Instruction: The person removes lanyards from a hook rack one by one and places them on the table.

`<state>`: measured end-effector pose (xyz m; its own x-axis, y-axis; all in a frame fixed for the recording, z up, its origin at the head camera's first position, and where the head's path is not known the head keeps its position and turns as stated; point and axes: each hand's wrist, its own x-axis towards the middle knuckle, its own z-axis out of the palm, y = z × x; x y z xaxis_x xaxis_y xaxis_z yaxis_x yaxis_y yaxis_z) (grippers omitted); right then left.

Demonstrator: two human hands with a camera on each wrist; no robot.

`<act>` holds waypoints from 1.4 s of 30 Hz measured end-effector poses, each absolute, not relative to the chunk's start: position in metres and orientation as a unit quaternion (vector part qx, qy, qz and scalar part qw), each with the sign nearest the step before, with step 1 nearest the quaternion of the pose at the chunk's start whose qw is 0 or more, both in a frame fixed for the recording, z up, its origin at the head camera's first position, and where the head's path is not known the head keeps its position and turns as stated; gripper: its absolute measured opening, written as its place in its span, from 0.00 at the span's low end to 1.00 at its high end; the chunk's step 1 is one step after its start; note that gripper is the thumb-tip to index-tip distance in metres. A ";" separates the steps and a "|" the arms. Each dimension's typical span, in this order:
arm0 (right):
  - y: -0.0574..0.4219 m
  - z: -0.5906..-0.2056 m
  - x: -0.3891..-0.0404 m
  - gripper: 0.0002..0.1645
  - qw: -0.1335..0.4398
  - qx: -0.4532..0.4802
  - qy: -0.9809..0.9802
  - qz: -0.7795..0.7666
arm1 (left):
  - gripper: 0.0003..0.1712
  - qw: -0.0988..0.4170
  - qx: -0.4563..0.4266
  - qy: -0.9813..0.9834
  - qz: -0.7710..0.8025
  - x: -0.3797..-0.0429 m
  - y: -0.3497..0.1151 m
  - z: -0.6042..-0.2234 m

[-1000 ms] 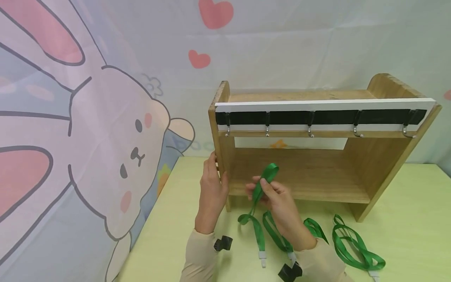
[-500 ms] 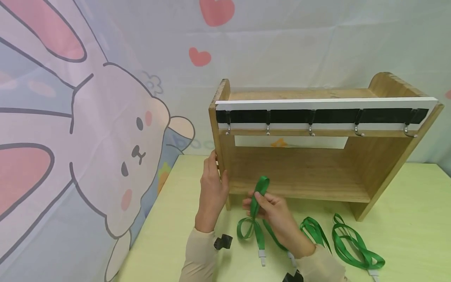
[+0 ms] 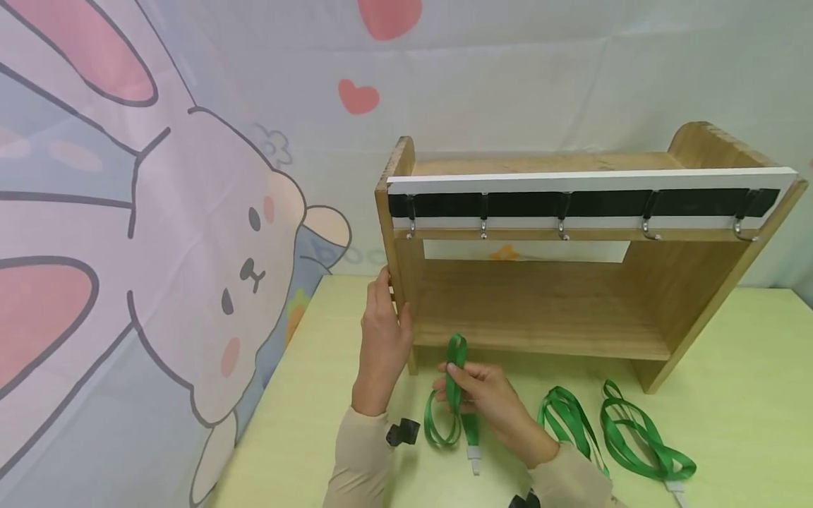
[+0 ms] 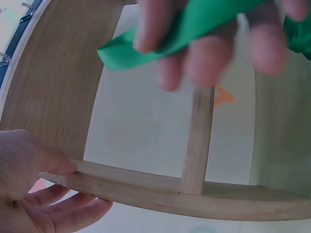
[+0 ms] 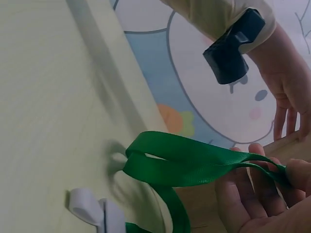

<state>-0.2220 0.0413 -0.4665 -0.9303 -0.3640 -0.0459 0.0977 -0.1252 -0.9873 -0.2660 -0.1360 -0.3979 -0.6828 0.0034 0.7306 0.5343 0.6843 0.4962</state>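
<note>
A small wooden shelf (image 3: 540, 296) stands on the table with a row of metal hooks along its front top rail. My left hand (image 3: 384, 339) grips its left side panel, thumb on one face and fingers on the other, as the left wrist view shows. Low before the shelf's left part, my right hand (image 3: 498, 402) pinches a green lanyard (image 5: 194, 160) between thumb and fingers. Its top loop sticks up above the fingers, and its lower strap hangs in a loop toward the table. The white plastic clip (image 3: 473, 455) lies below that hand.
Two more green lanyards, one folded (image 3: 568, 416) and one coiled (image 3: 641, 437), lie on the pale yellow-green table (image 3: 286, 423) to the right. A metal hook (image 3: 411, 229) sits at the rail's left end. Behind stands a printed backdrop (image 3: 508, 85) with a cartoon rabbit.
My right hand has moved down and slightly left with the lanyard, and the strap below it bunches into a rounder loop. My left hand stays on the side panel.
</note>
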 end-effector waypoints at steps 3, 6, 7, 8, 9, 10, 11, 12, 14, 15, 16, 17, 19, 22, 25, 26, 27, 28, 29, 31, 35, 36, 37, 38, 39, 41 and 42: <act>0.041 -0.471 -0.222 0.24 0.169 -0.103 0.651 -0.732 | 0.34 0.361 -0.160 -0.843 -0.365 -0.266 -0.136 -0.398; 0.039 -0.477 -0.222 0.24 0.186 -0.108 0.657 -0.723 | 0.34 0.360 -0.158 -0.844 -0.366 -0.266 -0.137 -0.398; 0.039 -0.479 -0.222 0.24 0.192 -0.109 0.653 -0.724 | 0.34 0.360 -0.158 -0.843 -0.366 -0.266 -0.137 -0.398; 0.038 -0.481 -0.222 0.24 0.199 -0.108 0.648 -0.727 | 0.34 0.361 -0.157 -0.843 -0.367 -0.266 -0.136 -0.398; 0.038 -0.484 -0.222 0.23 0.205 -0.107 0.644 -0.729 | 0.34 0.361 -0.156 -0.843 -0.367 -0.266 -0.137 -0.398; 0.037 -0.486 -0.222 0.23 0.212 -0.105 0.638 -0.732 | 0.34 0.361 -0.156 -0.843 -0.367 -0.266 -0.137 -0.397; 0.036 -0.488 -0.222 0.22 0.218 -0.100 0.635 -0.735 | 0.34 0.360 -0.156 -0.843 -0.368 -0.267 -0.137 -0.397; 0.036 -0.490 -0.221 0.22 0.224 -0.094 0.629 -0.739 | 0.34 0.359 -0.155 -0.843 -0.368 -0.267 -0.137 -0.397; 0.035 -0.493 -0.221 0.21 0.231 -0.084 0.626 -0.740 | 0.34 0.357 -0.155 -0.844 -0.369 -0.266 -0.136 -0.397; 0.034 -0.495 -0.220 0.20 0.233 -0.081 0.627 -0.739 | 0.34 0.356 -0.154 -0.844 -0.370 -0.266 -0.137 -0.397; 0.034 -0.496 -0.220 0.20 0.235 -0.076 0.629 -0.738 | 0.34 0.356 -0.154 -0.844 -0.370 -0.266 -0.137 -0.397; 0.033 -0.496 -0.220 0.20 0.234 -0.073 0.631 -0.736 | 0.34 0.356 -0.154 -0.844 -0.370 -0.266 -0.137 -0.397; 0.034 -0.498 -0.221 0.19 0.234 -0.068 0.635 -0.733 | 0.34 0.357 -0.154 -0.843 -0.370 -0.266 -0.137 -0.398; 0.035 -0.498 -0.221 0.19 0.236 -0.069 0.639 -0.729 | 0.34 0.360 -0.157 -0.842 -0.370 -0.266 -0.137 -0.398; 0.037 -0.498 -0.221 0.20 0.236 -0.077 0.649 -0.719 | 0.34 0.361 -0.159 -0.841 -0.371 -0.266 -0.137 -0.399; 0.037 -0.498 -0.221 0.20 0.237 -0.080 0.653 -0.715 | 0.34 0.361 -0.159 -0.841 -0.371 -0.266 -0.137 -0.399; 0.038 -0.498 -0.221 0.20 0.236 -0.084 0.657 -0.710 | 0.34 0.361 -0.159 -0.841 -0.371 -0.267 -0.137 -0.399; 0.038 -0.498 -0.220 0.20 0.238 -0.087 0.662 -0.706 | 0.34 0.360 -0.158 -0.841 -0.372 -0.266 -0.136 -0.399; 0.038 -0.498 -0.220 0.19 0.238 -0.091 0.666 -0.701 | 0.34 0.360 -0.158 -0.841 -0.372 -0.266 -0.136 -0.399; 0.038 -0.498 -0.219 0.18 0.241 -0.096 0.671 -0.694 | 0.34 0.357 -0.156 -0.843 -0.371 -0.266 -0.136 -0.398; 0.038 -0.497 -0.219 0.16 0.239 -0.098 0.684 -0.682 | 0.35 0.354 -0.154 -0.845 -0.370 -0.266 -0.136 -0.398; 0.037 -0.496 -0.219 0.15 0.238 -0.100 0.689 -0.677 | 0.35 0.355 -0.154 -0.845 -0.369 -0.265 -0.136 -0.398; 0.037 -0.495 -0.219 0.14 0.235 -0.103 0.695 -0.672 | 0.35 0.355 -0.153 -0.845 -0.369 -0.265 -0.136 -0.397; 0.037 -0.493 -0.219 0.13 0.232 -0.107 0.701 -0.666 | 0.34 0.355 -0.153 -0.845 -0.369 -0.265 -0.136 -0.397; 0.037 -0.492 -0.219 0.13 0.229 -0.111 0.707 -0.659 | 0.35 0.355 -0.153 -0.845 -0.368 -0.265 -0.136 -0.397; 0.037 -0.488 -0.218 0.14 0.222 -0.119 0.722 -0.645 | 0.34 0.356 -0.154 -0.845 -0.367 -0.265 -0.136 -0.397; 0.038 -0.487 -0.218 0.17 0.220 -0.120 0.728 -0.638 | 0.34 0.357 -0.155 -0.845 -0.366 -0.265 -0.136 -0.396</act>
<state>-0.2184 0.0376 -0.4868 -0.8744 -0.4556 -0.1670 0.1057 0.1571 -0.9819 -0.2652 -0.1356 -0.3965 -0.6973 0.0008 0.7168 0.5235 0.6836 0.5086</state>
